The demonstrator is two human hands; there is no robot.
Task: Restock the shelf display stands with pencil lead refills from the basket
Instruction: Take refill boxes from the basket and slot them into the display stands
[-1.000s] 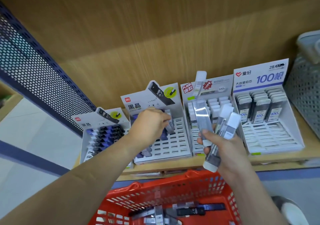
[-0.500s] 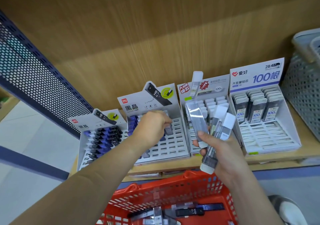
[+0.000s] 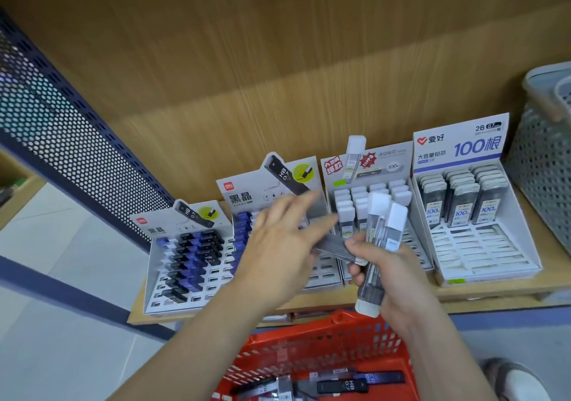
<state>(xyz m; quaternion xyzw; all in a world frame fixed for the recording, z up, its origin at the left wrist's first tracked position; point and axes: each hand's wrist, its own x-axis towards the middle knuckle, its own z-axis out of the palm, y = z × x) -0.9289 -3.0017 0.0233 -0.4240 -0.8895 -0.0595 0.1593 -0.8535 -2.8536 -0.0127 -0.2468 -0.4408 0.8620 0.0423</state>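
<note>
Wooden shelf (image 3: 494, 292) ahead, my right hand (image 3: 398, 280) clamps a fistful of lead refills (image 3: 392, 237), left hand (image 3: 278, 246) spread wide at the slanted refill (image 3: 333, 247) (blurry), best pinched squarely before slotting.

Four cardboard display stands are standing in a row along the wooden shelf (image 3: 463, 292): two HB stands at the left (image 3: 154, 227) (image 3: 244, 193), one white-cap stand (image 3: 386, 166) showing four columns of refills, and one "100" stand (image 3: 457, 150) at the far right showing three columns. Two hands are reaching in front of them, the left hand (image 3: 278, 246) and the right hand (image 3: 395, 280), the right one gripping three lead refill cases (image 3: 375, 215). One red basket (image 3: 340, 323) is sitting nearest, its loose refills too blurred to count, and one grey perforated basket (image 3: 543, 169) is standing at the far right.
</note>
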